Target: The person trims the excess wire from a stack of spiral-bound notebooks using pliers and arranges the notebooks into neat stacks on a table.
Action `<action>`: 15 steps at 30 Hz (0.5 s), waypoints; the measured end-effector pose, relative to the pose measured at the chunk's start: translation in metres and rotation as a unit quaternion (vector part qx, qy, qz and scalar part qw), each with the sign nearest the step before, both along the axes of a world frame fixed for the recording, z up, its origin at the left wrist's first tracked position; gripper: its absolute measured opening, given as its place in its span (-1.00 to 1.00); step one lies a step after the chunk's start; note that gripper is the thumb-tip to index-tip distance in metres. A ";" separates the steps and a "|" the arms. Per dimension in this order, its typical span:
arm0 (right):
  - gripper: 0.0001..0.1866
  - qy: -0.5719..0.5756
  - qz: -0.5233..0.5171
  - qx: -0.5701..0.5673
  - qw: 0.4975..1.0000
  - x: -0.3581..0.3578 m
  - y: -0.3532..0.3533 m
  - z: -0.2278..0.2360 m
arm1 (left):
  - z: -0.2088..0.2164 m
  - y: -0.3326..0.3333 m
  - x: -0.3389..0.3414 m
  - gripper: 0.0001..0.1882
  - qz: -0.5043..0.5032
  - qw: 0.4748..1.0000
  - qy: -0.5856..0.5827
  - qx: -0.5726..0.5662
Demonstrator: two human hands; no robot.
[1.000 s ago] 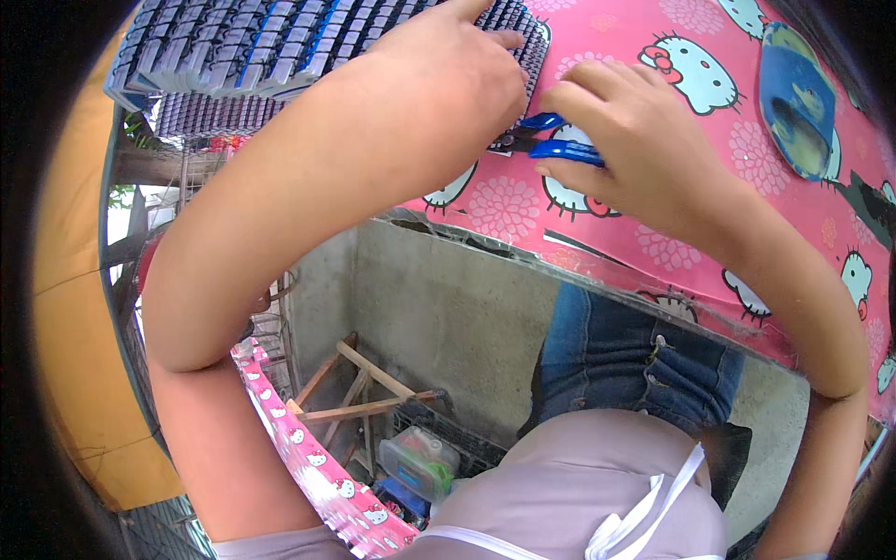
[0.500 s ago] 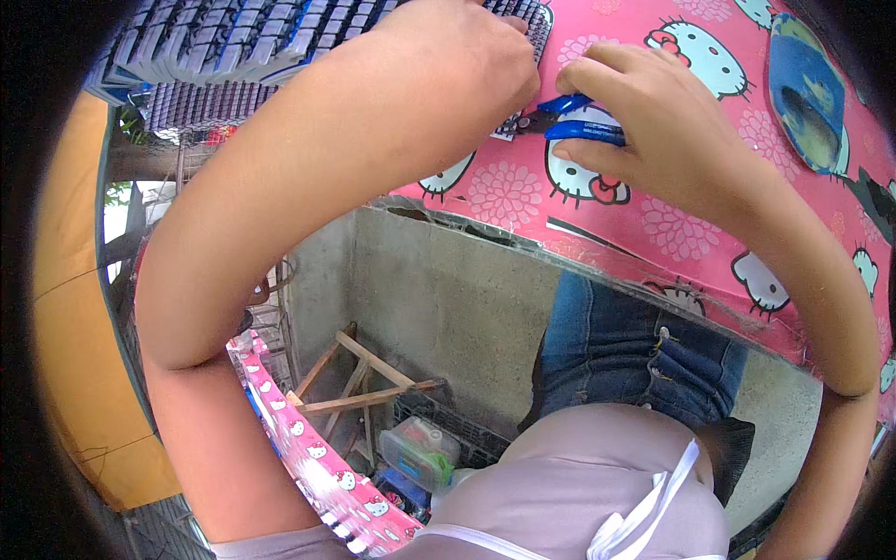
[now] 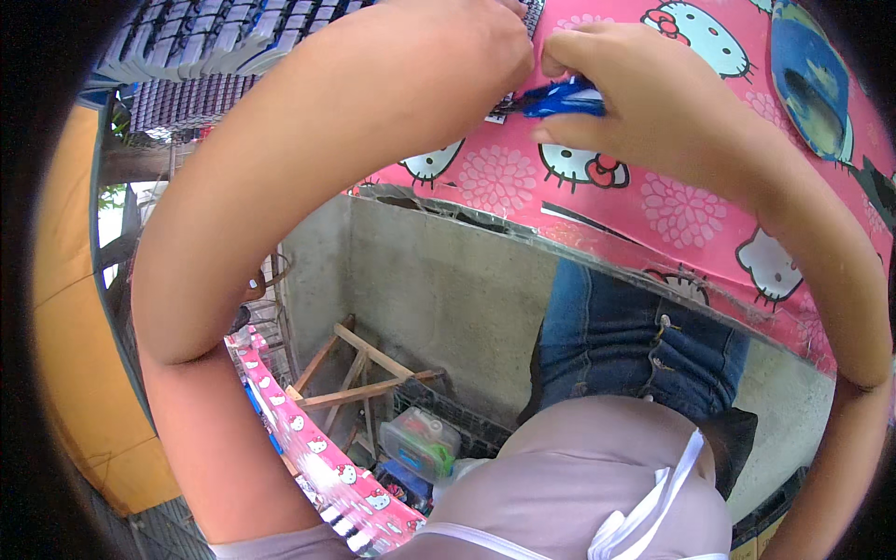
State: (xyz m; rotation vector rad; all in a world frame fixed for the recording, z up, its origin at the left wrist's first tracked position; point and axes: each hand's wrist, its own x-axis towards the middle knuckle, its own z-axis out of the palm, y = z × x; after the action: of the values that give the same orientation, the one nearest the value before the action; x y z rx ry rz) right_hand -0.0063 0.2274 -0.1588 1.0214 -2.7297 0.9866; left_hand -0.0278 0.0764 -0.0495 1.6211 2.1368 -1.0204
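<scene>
grey shirt with white ties [image 3: 569, 476] and blue jeans [image 3: 635, 345] seen nearest. blue-handled pliers [image 3: 565, 100] grasped in right hand [image 3: 658, 98], handles lying between thumb and fingers, above pink cat-print table cover [image 3: 597, 201]; dark tip pointed left, partly lost in blur beside the left hand [image 3: 481, 51]. left grip cannot be told: fingers partly cut off by upper edge; hand placed near the wire-bound booklets [image 3: 201, 37], which are stacked upper left. blue-and-yellow oval item [image 3: 810, 84] set on the cover at upper right. further down, under table level: wooden frame [image 3: 369, 397] and clear plastic box [image 3: 420, 443] seen by a grey wall [image 3: 420, 289].
</scene>
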 end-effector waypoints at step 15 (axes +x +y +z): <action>-0.56 -0.307 -0.009 0.158 0.939 -0.015 -0.003 0.047 | -0.013 -0.002 -0.002 -0.76 -0.026 0.999 0.018 0.006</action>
State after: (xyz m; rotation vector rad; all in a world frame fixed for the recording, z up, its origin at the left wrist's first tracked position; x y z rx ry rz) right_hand -0.0215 0.2243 -0.1121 0.8195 -3.4940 1.0245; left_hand -0.0299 0.0748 -0.0627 1.6846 2.1385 -1.0612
